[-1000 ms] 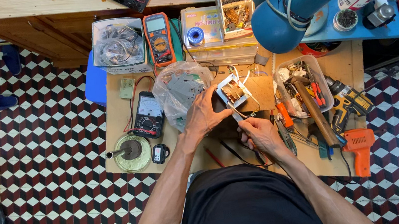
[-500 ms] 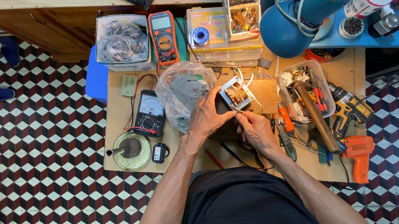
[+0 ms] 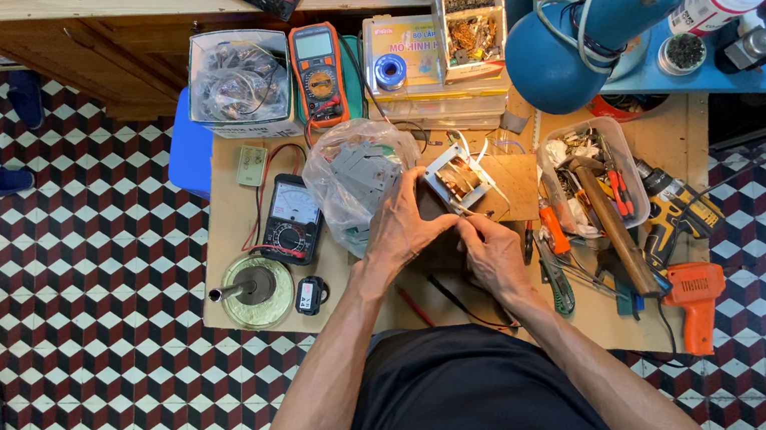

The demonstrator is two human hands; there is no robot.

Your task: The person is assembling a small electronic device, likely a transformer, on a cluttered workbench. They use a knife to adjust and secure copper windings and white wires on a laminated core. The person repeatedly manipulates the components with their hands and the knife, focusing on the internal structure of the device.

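The left hand grips a small white-framed coil above the worktop, steadying it (windings up) so the right hand, fingers pinched, works its underside.

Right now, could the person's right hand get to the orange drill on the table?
Probably yes. The right hand is busy at the small transformer, but the orange drill lies on its side at the table's right edge, uncovered, with only loose tools between them.

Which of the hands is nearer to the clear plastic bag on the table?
Left. The left hand touches the clear plastic bag; the right hand is farther away, below the small transformer.
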